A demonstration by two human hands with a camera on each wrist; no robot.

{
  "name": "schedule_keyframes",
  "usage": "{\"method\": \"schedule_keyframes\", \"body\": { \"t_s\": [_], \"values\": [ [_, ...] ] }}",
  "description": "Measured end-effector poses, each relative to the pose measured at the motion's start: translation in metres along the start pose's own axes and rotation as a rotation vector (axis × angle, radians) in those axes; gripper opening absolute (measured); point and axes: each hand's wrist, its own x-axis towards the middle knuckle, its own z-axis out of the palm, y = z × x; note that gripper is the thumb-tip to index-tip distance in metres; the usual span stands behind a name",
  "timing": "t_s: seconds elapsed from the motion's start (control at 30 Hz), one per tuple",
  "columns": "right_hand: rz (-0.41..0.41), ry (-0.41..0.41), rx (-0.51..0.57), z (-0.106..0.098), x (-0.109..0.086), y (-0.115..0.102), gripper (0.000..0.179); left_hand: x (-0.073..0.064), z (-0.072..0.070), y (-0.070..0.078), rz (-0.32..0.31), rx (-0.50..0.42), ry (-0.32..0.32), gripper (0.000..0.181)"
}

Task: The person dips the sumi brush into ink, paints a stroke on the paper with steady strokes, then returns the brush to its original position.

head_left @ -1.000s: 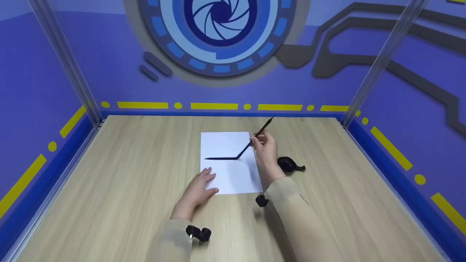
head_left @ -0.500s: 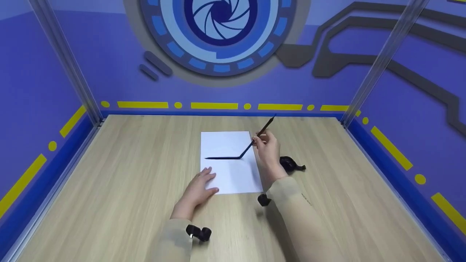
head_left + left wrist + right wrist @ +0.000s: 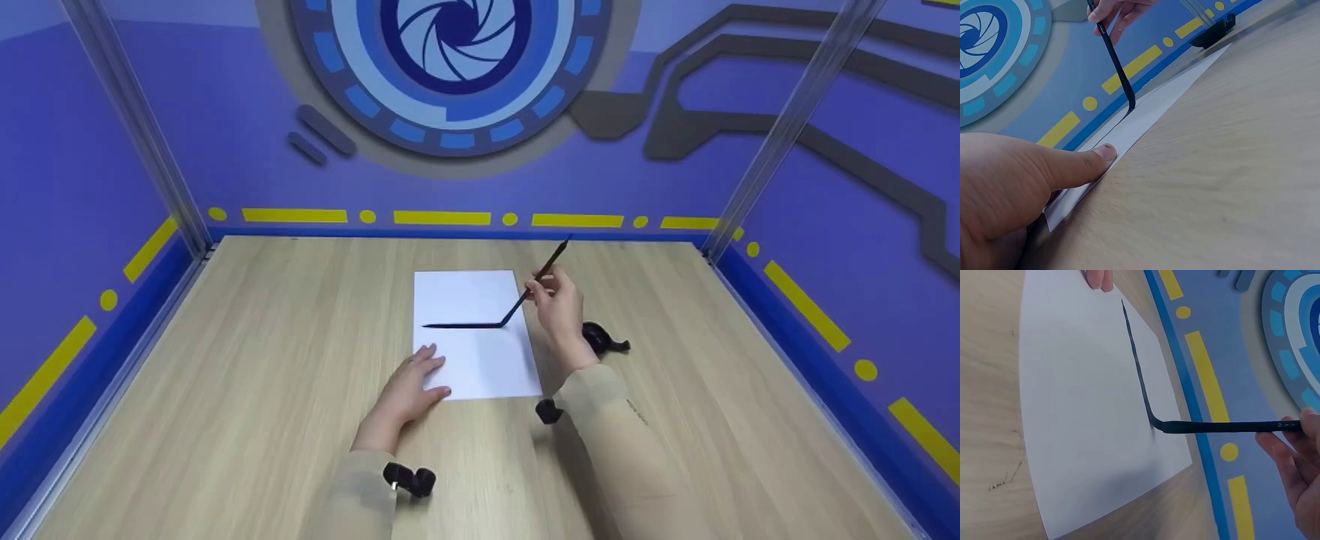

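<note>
A white sheet of paper [image 3: 480, 367] lies on the wooden table. My right hand [image 3: 559, 304] pinches a dark brush [image 3: 553, 257], tilted up to the right, its bent tip on the paper. From that tip a black line [image 3: 461, 326] runs left across the sheet; in the right wrist view the line [image 3: 1137, 363] thins toward its far end. My left hand [image 3: 409, 386] rests with spread fingers on the paper's lower left edge. In the left wrist view its thumb [image 3: 1086, 166] lies on the sheet's near edge.
A small black gourd-shaped dish [image 3: 598, 340] with a short spout sits to the right of the paper, partly behind my right wrist. Blue printed walls [image 3: 450, 195] enclose the table's back and sides.
My right hand and the brush have moved a little to the right over the paper, and the black line has grown longer that way. The left hand has stayed in place.
</note>
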Motion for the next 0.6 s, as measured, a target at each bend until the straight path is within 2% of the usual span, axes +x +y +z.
{"method": "schedule_keyframes", "body": {
  "t_s": [0.6],
  "values": [
    [-0.012, -0.009, -0.035, -0.011, 0.003, 0.001, 0.012, 0.001, 0.001, -0.001, 0.016, 0.007, 0.005, 0.057]
  ]
}}
